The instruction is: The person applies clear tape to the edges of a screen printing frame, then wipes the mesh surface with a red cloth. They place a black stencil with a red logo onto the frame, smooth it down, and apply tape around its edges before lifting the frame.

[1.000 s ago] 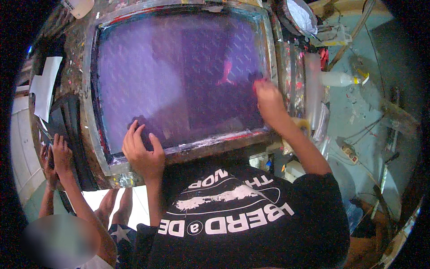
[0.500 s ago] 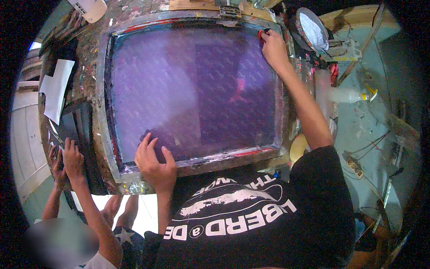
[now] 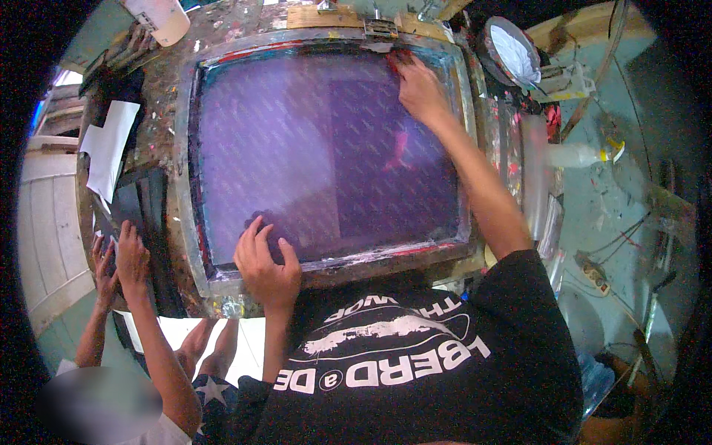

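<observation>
A wood-framed printing screen point(image 3: 331, 280) with purple mesh point(image 3: 267, 126) lies flat in front of me. My left hand point(image 3: 268, 263) is at the near left part of the screen, fingers spread and fingertips on the mesh. A dark patch shows at those fingertips; whether it is a thing or a shadow I cannot tell. At the far right inside edge, my right hand point(image 3: 421, 87) is closed around a small red and dark wad point(image 3: 400, 61), which looks like a rag and is mostly hidden by the fingers. A pink mark point(image 3: 400, 148) shows through the mesh on the right.
A hinge clamp point(image 3: 380, 28) stands at the frame's far edge. To the right are a round container point(image 3: 512, 52) and a spray bottle point(image 3: 578, 155). At left, a co-worker's hands point(image 3: 132, 256) are near dark sheets point(image 3: 152, 211) and white paper point(image 3: 111, 148).
My right hand has slid left along the screen's far edge with the red wad. My left hand stays at the near left. The whole view has shifted slightly.
</observation>
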A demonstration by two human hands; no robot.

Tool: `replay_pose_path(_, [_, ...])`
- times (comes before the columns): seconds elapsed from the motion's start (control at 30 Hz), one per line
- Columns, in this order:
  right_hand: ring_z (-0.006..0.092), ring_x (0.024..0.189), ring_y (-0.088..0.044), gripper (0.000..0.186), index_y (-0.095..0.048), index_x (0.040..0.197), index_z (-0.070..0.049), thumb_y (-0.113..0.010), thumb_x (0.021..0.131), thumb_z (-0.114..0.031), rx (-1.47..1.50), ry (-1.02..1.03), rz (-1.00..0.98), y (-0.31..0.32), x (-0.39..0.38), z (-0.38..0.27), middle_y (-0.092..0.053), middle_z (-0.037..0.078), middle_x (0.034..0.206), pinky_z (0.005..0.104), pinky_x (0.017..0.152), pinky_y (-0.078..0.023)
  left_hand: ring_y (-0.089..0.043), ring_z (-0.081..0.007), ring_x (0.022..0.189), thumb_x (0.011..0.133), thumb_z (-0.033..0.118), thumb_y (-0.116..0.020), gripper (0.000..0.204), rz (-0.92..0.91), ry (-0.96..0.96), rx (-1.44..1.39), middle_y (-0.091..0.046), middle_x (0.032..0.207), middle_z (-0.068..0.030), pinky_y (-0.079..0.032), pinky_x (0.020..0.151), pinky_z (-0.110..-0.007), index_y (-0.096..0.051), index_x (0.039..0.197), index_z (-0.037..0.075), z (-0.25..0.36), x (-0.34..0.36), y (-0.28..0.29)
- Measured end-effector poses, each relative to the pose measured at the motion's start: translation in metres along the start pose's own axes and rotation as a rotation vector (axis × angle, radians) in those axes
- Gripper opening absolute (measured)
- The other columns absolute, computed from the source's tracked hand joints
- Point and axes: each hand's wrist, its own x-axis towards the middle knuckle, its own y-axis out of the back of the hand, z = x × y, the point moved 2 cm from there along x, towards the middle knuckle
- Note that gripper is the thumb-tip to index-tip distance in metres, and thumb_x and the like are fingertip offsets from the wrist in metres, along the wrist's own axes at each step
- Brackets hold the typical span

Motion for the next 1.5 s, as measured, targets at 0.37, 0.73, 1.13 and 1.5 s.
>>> replay_pose_path(0.37, [0.0454,0.136,-0.05,0.045,-0.06,0.131,0.009,-0.047,0.095,-0.014,-0.098,0.181,0.064,-0.043,0.017,-0.111,-0.056,0.03,0.141,0.0485,0.118,-0.038,-0.057,-0.037,0.125,0.084,0.011,-0.066,0.03,0.024,-0.006,-0.036,-0.064,0.131,-0.0156,-0.039,0.109,-0.051,-0.067,0.112,0.001,0.002,0.0,0.0])
replay_pose_path(0.73, [0.0439,0.134,-0.054,0.041,-0.067,0.119,0.01,-0.047,0.092,-0.013,-0.071,0.225,-0.027,-0.04,0.017,-0.075,-0.056,0.028,0.143,0.0461,0.119,-0.039,-0.06,-0.0368,0.121,0.083,0.009,-0.067,0.028,0.102,-0.045,-0.037,-0.065,0.128,-0.0167,-0.041,0.106,-0.049,-0.067,0.109,0.001,0.001,-0.003,-0.001])
replay_pose_path(1.13, [0.0463,0.082,-0.07,0.024,-0.071,0.109,-0.006,-0.055,0.09,-0.004,-0.398,-0.219,-0.565,0.09,-0.13,-0.03,-0.07,0.027,0.084,0.0535,0.075,-0.058,-0.063,-0.0355,0.118,0.083,0.01,-0.068,0.028,0.118,-0.096,-0.013,-0.068,0.126,-0.0148,-0.043,0.103,-0.048,-0.068,0.11,0.002,-0.006,0.001,-0.008])
replay_pose_path(1.5, [0.0369,0.088,-0.073,0.02,-0.08,0.1,-0.007,-0.075,0.081,-0.011,0.219,-0.429,-1.034,0.142,-0.207,-0.075,-0.076,0.017,0.092,0.0439,0.088,-0.058,-0.062,-0.0346,0.12,0.084,0.011,-0.066,0.027,0.042,-0.023,0.001,-0.068,0.127,-0.0127,-0.04,0.106,-0.048,-0.07,0.109,0.003,-0.004,0.002,-0.006])
